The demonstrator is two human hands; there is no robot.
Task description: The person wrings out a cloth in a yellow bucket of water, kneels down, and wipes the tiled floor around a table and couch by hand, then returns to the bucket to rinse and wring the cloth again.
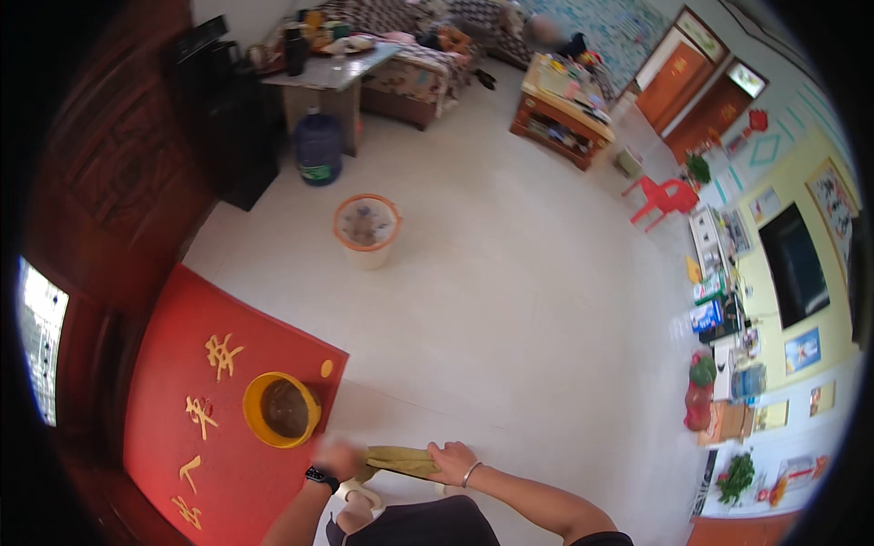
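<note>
An olive-green cloth [403, 461] is stretched sideways in front of my body, low in the head view. My left hand [339, 458], partly blurred and with a dark watch at the wrist, grips the cloth's left end. The right end is held by my right hand [453, 463], which has a silver bangle at its wrist. Just up and left of my left hand, a yellow bucket [254, 403] with murky brownish water [285, 408] in it stands on a red doormat [273, 334] bearing golden characters.
A white bin with an orange rim [369, 256] stands on the pale floor. Beyond it are a large water bottle [318, 147], a side table [341, 72] and a wooden coffee table [556, 126]. A red plastic chair [662, 198] and a television cabinet [703, 235] line the right.
</note>
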